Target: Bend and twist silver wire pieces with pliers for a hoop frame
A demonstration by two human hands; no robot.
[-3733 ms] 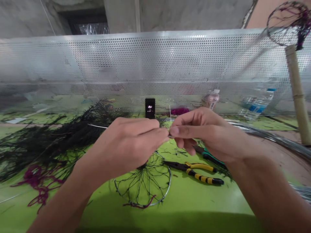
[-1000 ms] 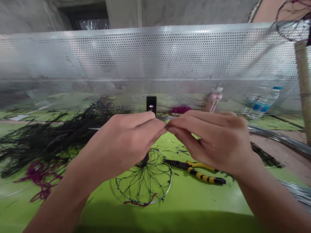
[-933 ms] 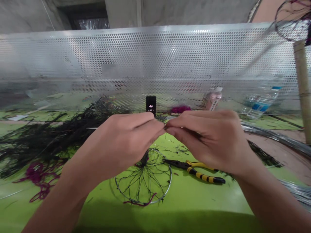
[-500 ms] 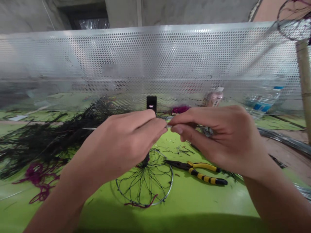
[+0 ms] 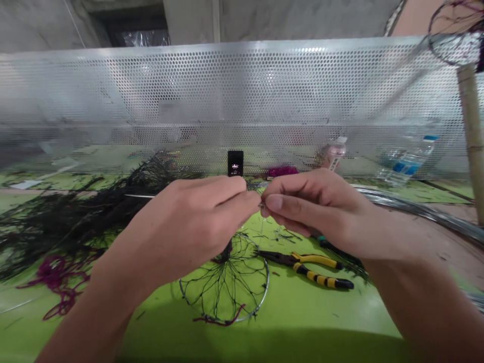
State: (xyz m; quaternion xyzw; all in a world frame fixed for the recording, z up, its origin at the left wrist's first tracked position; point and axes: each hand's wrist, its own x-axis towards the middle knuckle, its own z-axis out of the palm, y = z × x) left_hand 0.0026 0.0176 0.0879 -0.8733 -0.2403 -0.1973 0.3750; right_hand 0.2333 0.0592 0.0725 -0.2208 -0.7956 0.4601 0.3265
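Your left hand (image 5: 200,217) is closed around a thin wire (image 5: 136,195); your right hand (image 5: 323,206) pinches a small metal bit (image 5: 261,205) just beside the left fingertips.

Left hand (image 5: 185,229) and right hand (image 5: 325,212) came together above the table (image 5: 302,317), an item (image 5: 261,205) between them. Below lay a hoop (image 5: 267,282), with pliers (image 5: 293,260) to its right, their tips at its rim. To the left sprawled netting (image 5: 86,217), with yarn (image 5: 56,275) before it. Behind the hands, a phone (image 5: 235,163) stood before a panel (image 5: 234,91). Wire (image 5: 419,207) curved out rightward behind the right hand; farther back were a bottle (image 5: 336,151), a second bottle (image 5: 410,164) to its right and, rightmost, a pole (image 5: 471,136).
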